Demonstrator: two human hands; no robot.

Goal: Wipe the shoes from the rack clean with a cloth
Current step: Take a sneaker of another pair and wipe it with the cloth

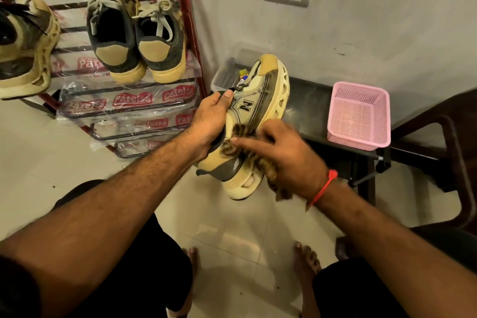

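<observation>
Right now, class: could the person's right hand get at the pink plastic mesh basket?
Probably yes: the pink plastic mesh basket sits unobstructed just beyond the right hand, but that hand presses a cloth to the shoe.

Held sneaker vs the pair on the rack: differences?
The held sneaker is gripped by the left hand off the rack, side on; the rack pair rests on a shelf, heels toward the camera. The held sneaker has a cut-out sole and an N logo; the rack pair has plain soles. Both are tan and dark.

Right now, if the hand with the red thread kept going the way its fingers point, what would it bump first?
The right hand points left across the striped brown cloth on the beige and grey sneaker. It would probably meet the left hand gripping that shoe first, though depth is unclear.
</observation>
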